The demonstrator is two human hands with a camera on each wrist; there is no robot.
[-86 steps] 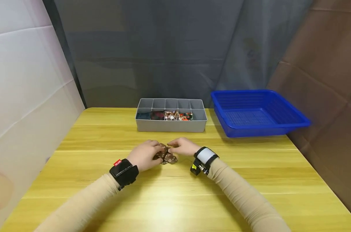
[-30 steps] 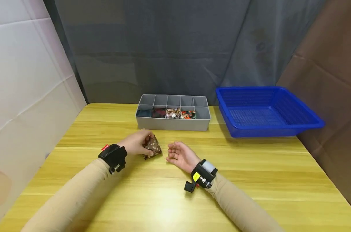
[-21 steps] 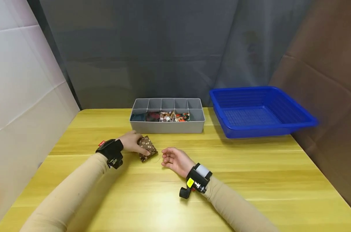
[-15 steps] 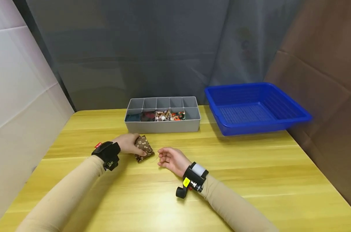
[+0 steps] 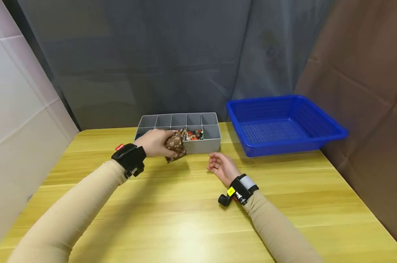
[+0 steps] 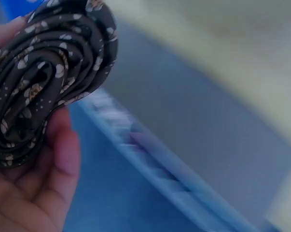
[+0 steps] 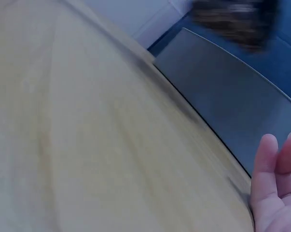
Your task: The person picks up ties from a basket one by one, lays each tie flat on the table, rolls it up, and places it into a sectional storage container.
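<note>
My left hand [image 5: 155, 143] grips a rolled brown patterned cloth [image 5: 174, 145], lifted off the table just in front of the grey divided box [image 5: 203, 146]. In the left wrist view the same cloth roll [image 6: 44, 77] fills the upper left, with my fingers [image 6: 63, 154] curled under it. My right hand [image 5: 219, 165] rests palm up on the yellow table [image 5: 192, 204], fingers relaxed and holding nothing; its fingertips [image 7: 275, 159] show at the lower right of the right wrist view. The box's front compartments hold several folded coloured cloths [image 5: 193, 134].
A blue plastic basket [image 5: 280, 124] stands at the back right, holding nothing that I can see. White panels stand on the left, a grey curtain behind, brown panels on the right.
My left hand has lifted the rolled cloth from the table and carried it forward to the grey box. My right hand let go of the cloth and shifted right, palm up.
</note>
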